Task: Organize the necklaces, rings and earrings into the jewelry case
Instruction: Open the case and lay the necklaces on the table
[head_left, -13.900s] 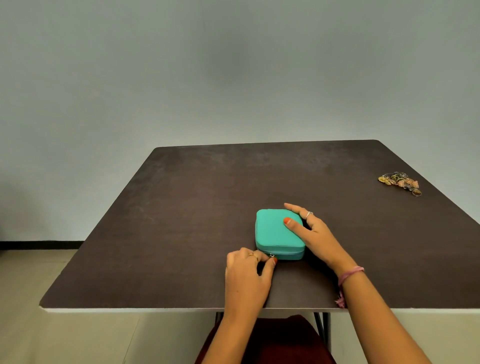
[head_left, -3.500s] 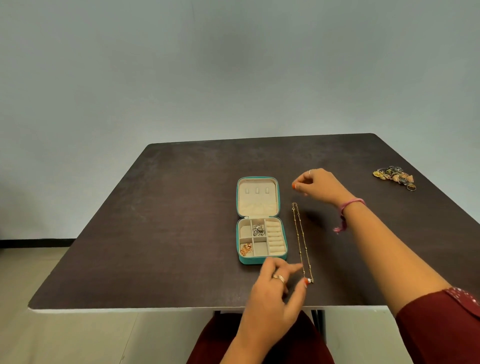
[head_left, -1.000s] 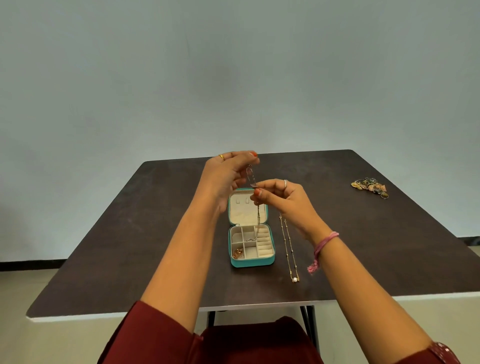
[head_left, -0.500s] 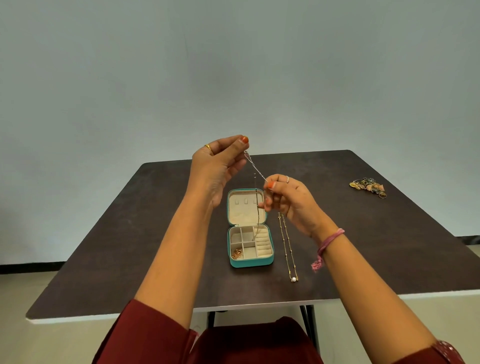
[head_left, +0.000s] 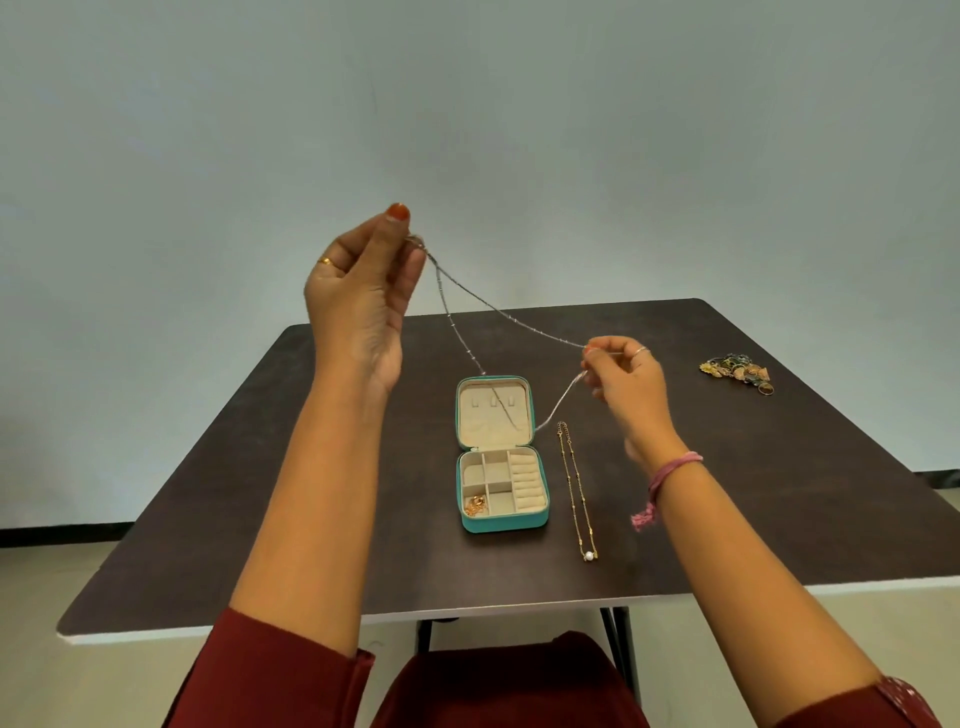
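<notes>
A teal jewelry case (head_left: 501, 524) lies open in the middle of the dark table (head_left: 291, 467), its cream lid flat at the back. A gold piece (head_left: 475, 505) sits in its front left compartment. Raised high above the case, my left hand (head_left: 363, 296) pinches one end of a thin silver necklace (head_left: 498, 312). My right hand (head_left: 623, 379) pinches the same chain lower and to the right, and the chain's loop hangs over the lid. A gold necklace with a pearl (head_left: 577, 488) lies straight on the table just right of the case.
A small heap of rings and earrings (head_left: 737, 370) sits near the table's far right edge. The table's front edge (head_left: 467, 610) runs just above my lap. A plain wall stands behind the table.
My left hand has risen higher and my right hand has moved right, stretching the silver necklace out between them. The case and the gold necklace have not moved.
</notes>
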